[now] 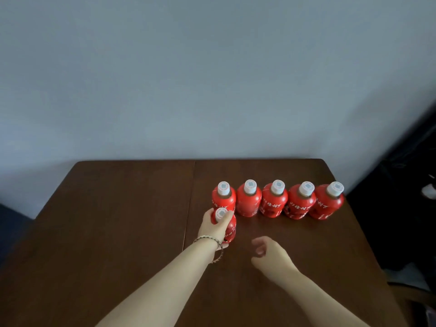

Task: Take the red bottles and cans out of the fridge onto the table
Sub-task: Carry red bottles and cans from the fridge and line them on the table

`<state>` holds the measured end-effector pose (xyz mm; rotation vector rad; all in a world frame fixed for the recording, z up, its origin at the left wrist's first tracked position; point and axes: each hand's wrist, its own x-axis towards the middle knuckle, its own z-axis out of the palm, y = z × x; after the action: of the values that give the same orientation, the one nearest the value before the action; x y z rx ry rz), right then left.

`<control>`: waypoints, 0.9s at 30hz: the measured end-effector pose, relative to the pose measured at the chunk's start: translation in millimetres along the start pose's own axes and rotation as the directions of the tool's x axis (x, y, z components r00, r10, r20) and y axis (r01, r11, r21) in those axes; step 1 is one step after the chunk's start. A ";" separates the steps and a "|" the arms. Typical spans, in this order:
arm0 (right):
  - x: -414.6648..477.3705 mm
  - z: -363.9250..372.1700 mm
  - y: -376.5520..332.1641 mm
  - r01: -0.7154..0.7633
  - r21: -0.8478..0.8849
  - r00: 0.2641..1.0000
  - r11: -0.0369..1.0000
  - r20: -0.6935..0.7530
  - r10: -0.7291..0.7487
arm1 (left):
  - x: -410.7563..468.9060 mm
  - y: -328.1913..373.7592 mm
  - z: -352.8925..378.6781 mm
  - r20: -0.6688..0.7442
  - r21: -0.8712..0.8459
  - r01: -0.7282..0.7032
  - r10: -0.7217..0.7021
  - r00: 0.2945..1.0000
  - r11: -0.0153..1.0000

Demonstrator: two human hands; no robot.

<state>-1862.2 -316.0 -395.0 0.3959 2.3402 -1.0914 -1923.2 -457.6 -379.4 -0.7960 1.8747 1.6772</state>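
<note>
Right hand (269,254): nearest you, it hovered just over the table (118,232), fingers loosely curled and nothing in them.
Left hand (213,226): your fingers and thumb were wrapped round the shoulder of the front bottle (231,228), just under its white cap; a bracelet (212,241) sat on the wrist.
Front bottle: it stood upright directly in front of the leftmost bottle of the row, very close to it.
Row of bottles (274,201): five red bottles with white caps stood upright side by side on the far right part of the table, neighbours touching or nearly so.
Wall (212,79): plain and grey-blue, behind the table's far edge.
Handling: each bottle looked like stiff plastic with a smooth sleeve, probably light enough for one hand but perhaps slick if cold. You would likely do best gripping the shoulder or the waist, not the cap, and setting it down gently so it did not tip its neighbours.
Hidden: your wrist covered the front bottle's base, so you could not tell whether it rested on the wood. No fridge or cans were in view, the label print was blurred, and the dark shape (401,208) at the right stayed unreadable.
</note>
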 end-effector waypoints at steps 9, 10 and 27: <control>-59.3 -31.4 3.8 0.022 -0.201 0.998 0.979 0.065 -0.009 | -75.8 -15.0 -6.5 0.111 0.820 -0.175 0.148 0.983 0.545; -69.5 -36.0 0.0 0.040 -0.243 0.997 0.969 0.071 -0.023 | -88.9 -17.5 -8.0 0.194 0.853 -0.225 0.114 0.974 0.472; -308.9 -80.0 15.8 -0.219 -0.402 0.930 0.889 -0.360 0.067 | -269.2 -3.4 40.6 0.752 0.641 -0.759 0.289 0.592 -0.111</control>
<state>-1628.2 -257.1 -185.6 0.6125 2.7093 -0.4215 -1731.5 -391.8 -197.5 1.0149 2.4802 0.3393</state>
